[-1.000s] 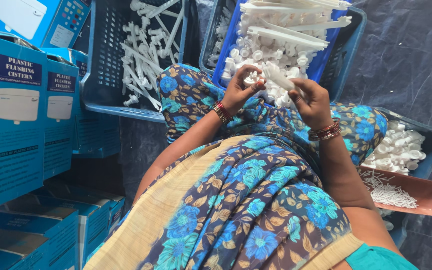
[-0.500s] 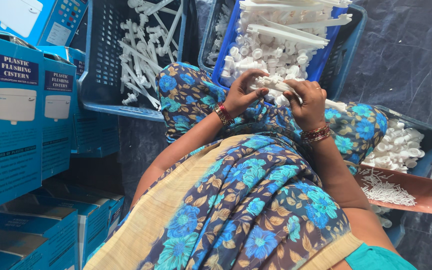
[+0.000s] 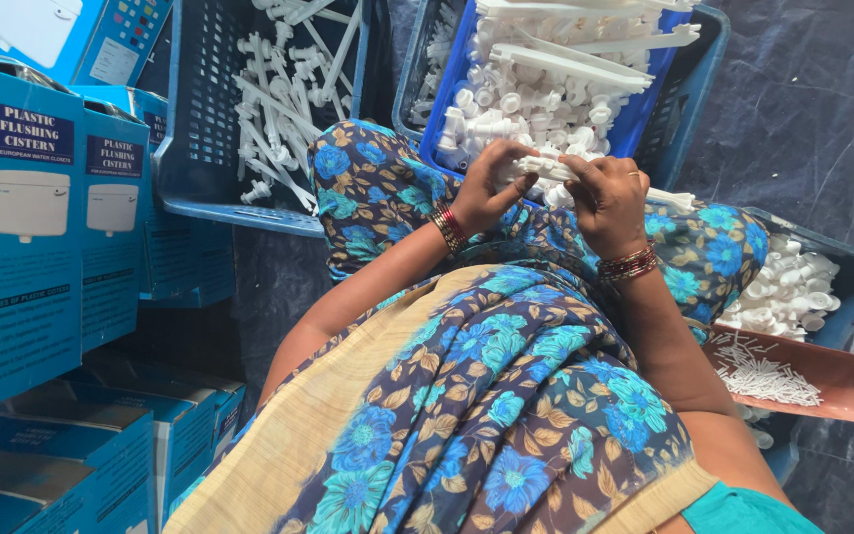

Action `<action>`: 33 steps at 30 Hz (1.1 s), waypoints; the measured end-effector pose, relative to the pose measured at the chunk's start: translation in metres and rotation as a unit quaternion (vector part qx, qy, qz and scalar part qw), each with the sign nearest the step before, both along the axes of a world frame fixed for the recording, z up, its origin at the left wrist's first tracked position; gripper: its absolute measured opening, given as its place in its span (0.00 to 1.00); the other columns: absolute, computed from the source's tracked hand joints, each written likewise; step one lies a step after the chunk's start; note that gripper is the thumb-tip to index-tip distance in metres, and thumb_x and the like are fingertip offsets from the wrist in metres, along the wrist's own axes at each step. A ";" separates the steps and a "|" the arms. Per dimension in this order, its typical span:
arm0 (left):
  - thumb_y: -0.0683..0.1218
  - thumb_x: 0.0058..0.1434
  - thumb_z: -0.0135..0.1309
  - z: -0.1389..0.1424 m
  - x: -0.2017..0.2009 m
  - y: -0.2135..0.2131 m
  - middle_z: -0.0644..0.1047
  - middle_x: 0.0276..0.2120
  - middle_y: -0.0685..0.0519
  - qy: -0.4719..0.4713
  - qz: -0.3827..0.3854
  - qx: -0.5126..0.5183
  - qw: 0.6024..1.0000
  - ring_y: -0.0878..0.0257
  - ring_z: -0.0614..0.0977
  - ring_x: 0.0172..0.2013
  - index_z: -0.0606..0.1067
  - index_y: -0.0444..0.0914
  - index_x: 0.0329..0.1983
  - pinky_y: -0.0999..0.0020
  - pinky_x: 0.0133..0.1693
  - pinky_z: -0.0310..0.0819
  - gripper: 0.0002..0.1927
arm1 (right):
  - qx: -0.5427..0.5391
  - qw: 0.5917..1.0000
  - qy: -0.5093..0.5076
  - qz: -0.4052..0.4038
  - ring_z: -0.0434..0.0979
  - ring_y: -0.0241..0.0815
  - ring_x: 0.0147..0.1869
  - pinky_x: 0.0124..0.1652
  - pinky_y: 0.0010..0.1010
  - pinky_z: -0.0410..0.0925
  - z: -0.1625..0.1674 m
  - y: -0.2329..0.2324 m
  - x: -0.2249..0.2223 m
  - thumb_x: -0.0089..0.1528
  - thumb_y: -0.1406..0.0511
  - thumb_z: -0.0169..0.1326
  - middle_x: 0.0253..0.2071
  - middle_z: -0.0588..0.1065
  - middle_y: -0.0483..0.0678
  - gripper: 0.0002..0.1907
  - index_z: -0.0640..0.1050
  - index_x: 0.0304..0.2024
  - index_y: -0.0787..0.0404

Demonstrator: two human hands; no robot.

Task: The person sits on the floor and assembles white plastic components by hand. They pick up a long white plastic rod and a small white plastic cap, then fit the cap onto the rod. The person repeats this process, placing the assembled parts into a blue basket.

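The white fitting (image 3: 546, 166) gripped between both hands is smooth plastic with a faint sheen, like the white parts heaped in the bright blue crate (image 3: 689, 109) on the far right. The darker perforated crate (image 3: 205, 148) on the far left is matt plastic. The floral sari (image 3: 506, 396) is soft printed cloth, its border plain beige weave. The bangles (image 3: 630, 264) glint like metal. The blue cartons (image 3: 22, 218) on the left are smooth printed cardboard. The brown tray (image 3: 832, 376) on the right looks glossy plastic.
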State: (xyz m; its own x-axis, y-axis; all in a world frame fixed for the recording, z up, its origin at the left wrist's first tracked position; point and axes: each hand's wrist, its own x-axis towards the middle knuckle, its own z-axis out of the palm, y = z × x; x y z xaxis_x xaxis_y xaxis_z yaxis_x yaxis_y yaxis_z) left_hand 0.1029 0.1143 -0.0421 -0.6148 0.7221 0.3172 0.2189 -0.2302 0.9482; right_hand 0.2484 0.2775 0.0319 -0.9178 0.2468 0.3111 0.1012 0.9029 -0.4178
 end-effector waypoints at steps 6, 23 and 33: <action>0.46 0.67 0.58 0.000 0.011 0.004 0.74 0.45 0.47 -0.015 -0.030 0.004 0.999 0.55 0.79 0.48 0.71 0.37 0.56 0.64 0.53 0.72 0.17 | -0.094 0.995 -0.013 0.038 0.76 0.55 0.43 0.43 0.42 0.68 0.007 -0.010 -0.006 0.65 0.67 0.60 0.40 0.76 0.52 0.18 0.78 0.58 0.55; 0.45 0.64 0.62 0.017 0.008 -0.001 0.78 0.47 0.48 0.030 0.005 -0.019 0.999 0.54 0.83 0.48 0.74 0.40 0.55 0.63 0.51 0.76 0.17 | -0.033 0.999 0.014 0.012 0.75 0.46 0.52 0.57 0.43 0.55 0.006 -0.013 -0.006 0.67 0.64 0.60 0.47 0.77 0.44 0.15 0.79 0.57 0.49; 0.43 0.66 0.58 0.013 0.009 0.005 0.75 0.48 0.47 0.059 -0.006 -0.014 0.998 0.53 0.78 0.51 0.73 0.39 0.57 0.61 0.56 0.71 0.16 | -0.023 1.000 0.017 0.002 0.74 0.46 0.51 0.56 0.43 0.55 0.002 -0.013 -0.004 0.65 0.65 0.61 0.45 0.77 0.45 0.18 0.78 0.58 0.50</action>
